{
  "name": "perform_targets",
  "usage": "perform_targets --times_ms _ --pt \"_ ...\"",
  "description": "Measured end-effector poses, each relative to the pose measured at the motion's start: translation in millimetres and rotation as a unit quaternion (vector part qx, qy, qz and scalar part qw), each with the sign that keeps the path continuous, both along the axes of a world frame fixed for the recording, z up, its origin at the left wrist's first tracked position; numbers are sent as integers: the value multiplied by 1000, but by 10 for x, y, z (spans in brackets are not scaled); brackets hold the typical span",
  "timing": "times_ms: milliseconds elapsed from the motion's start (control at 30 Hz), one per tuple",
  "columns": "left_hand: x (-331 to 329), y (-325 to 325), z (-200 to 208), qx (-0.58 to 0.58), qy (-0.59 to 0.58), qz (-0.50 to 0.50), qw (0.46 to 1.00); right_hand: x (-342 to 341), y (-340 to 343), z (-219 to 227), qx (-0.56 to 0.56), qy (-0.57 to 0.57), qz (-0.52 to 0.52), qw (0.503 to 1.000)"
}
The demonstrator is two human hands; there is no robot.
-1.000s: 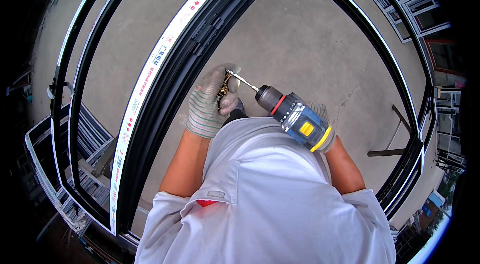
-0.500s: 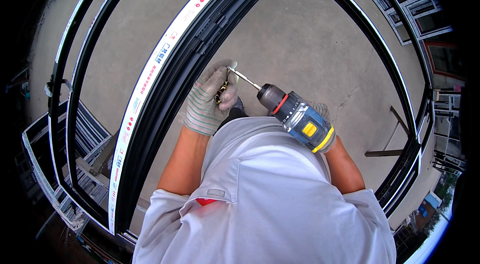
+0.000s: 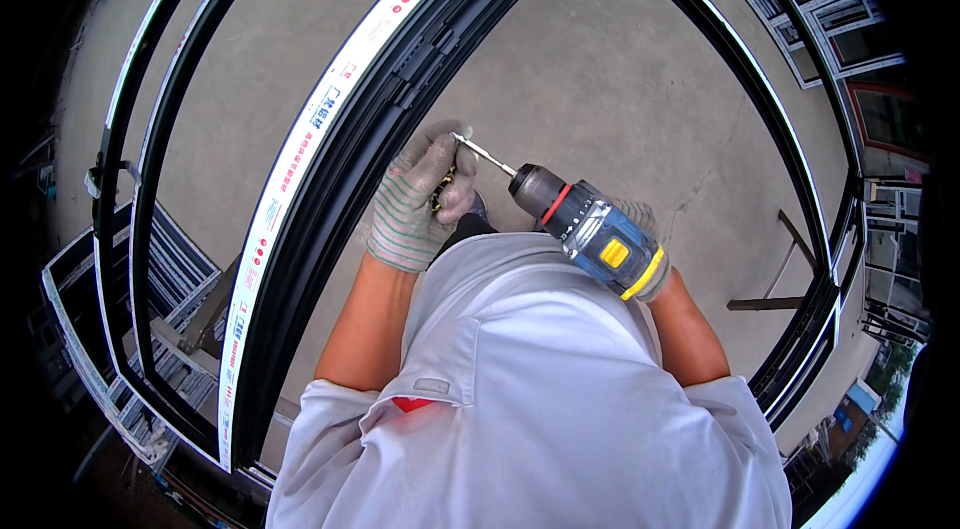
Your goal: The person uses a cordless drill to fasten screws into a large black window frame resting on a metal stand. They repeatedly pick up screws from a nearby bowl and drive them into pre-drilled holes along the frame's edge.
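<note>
A blue, black and yellow cordless drill lies across the front of my body, its chuck toward the upper left. My right hand, in a pale glove, grips it from beneath, mostly hidden by the drill body. From the chuck a long silver driver bit reaches to my left hand, gloved in white with green stripes. Its thumb and forefinger pinch at the bit's tip; whatever sits there is too small to make out. Several small yellowish screws are held in the curled fingers of that same hand.
A long black metal frame bar with white printed film runs close along my left. Another dark frame side curves round on the right. Stacked frames lie at the lower left, and a dark bracket is on the concrete floor.
The drill has shifted very slightly to the left, its bit tip still at my left fingertips. Both hands keep nearly the same place and hold.
</note>
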State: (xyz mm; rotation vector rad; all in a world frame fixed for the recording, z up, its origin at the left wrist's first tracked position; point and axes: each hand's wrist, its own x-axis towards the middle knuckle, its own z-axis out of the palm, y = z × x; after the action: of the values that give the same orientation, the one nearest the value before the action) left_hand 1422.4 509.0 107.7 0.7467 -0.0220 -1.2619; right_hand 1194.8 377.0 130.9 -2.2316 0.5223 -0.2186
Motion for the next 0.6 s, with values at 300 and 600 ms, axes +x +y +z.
perform_targets --times_ms 300,600 --pt "-11 7 -117 -17 17 -4 1000 1 -1 -52 -9 -15 19 1000" --pt "-89 -87 -188 -41 73 58 995 -220 16 -189 13 -16 2 1000"
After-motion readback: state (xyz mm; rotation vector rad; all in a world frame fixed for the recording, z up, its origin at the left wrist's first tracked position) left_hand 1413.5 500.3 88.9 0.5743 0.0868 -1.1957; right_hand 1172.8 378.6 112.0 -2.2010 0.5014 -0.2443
